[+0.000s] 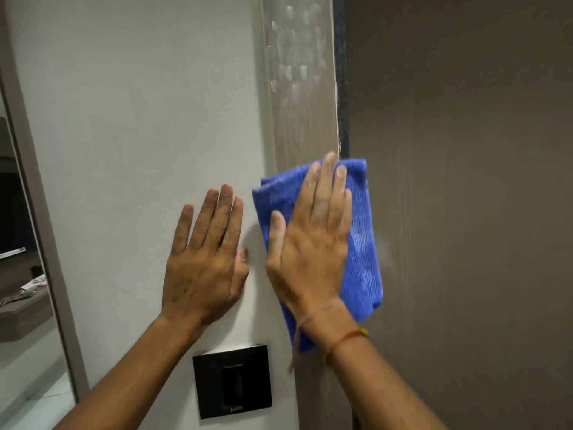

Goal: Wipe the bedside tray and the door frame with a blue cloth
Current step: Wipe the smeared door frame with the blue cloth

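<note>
Both my hands flat on the wall and door frame, the blue cloth under my right one

The white wall [130, 119] fills the left, the brown door [465, 181] the right, and the door frame [302, 97] runs upright between them, pale smudges near its top. The blue cloth [361, 243] lies folded over the frame's lower part, lapping onto the door. My right hand [310, 243] presses it flat, fingers straight and close together, a thin orange thread round the wrist. My left hand [206, 259] rests open on the wall just beside it, fingers straight, holding nothing. A black switch [232, 381] sits below my hands
</note>
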Available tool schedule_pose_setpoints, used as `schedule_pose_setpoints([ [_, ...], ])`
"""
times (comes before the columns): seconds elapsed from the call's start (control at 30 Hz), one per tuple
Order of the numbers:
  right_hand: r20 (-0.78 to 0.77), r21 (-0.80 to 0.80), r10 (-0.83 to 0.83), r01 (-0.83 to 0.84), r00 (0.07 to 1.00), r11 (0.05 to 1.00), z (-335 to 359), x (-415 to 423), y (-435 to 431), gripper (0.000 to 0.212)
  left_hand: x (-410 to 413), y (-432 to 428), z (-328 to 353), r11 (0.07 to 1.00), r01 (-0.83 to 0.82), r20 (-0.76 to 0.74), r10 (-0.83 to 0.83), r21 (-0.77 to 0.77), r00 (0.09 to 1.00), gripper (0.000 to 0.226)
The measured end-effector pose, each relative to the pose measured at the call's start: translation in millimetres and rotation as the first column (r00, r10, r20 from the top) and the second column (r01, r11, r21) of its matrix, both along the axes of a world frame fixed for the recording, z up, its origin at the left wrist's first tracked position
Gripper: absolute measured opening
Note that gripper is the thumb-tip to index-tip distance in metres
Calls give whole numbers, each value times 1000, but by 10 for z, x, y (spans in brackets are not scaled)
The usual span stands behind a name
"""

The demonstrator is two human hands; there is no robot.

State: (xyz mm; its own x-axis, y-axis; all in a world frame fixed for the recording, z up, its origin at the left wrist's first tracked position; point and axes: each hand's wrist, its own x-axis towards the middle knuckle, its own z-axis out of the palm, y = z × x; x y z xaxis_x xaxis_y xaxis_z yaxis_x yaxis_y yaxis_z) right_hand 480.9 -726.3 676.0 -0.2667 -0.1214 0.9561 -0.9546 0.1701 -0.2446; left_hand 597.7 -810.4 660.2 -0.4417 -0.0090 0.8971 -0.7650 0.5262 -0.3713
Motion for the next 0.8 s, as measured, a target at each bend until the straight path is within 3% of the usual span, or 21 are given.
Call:
schedule_pose_setpoints([
  [0.13, -64, 55, -55, 58, 996, 997, 23, -70, 34, 70, -15, 55, 71, 998, 37, -21, -36, 41, 999, 64],
  [0.33, -124, -21, -35, 32, 992, 999, 1082, -154, -7, 69, -178, 111, 855, 994, 96, -220, -85, 43, 972, 67],
  [0.57, -96, 49, -13, 18, 995, 999, 238, -104, 35, 69, -216, 101, 984, 998, 46, -168, -40, 32, 985, 62],
  [0.8, -181, 52, -34, 44, 983, 998, 1093, -203, 54, 69, -186, 92, 946, 998, 41, -144, -34, 40, 989, 61],
])
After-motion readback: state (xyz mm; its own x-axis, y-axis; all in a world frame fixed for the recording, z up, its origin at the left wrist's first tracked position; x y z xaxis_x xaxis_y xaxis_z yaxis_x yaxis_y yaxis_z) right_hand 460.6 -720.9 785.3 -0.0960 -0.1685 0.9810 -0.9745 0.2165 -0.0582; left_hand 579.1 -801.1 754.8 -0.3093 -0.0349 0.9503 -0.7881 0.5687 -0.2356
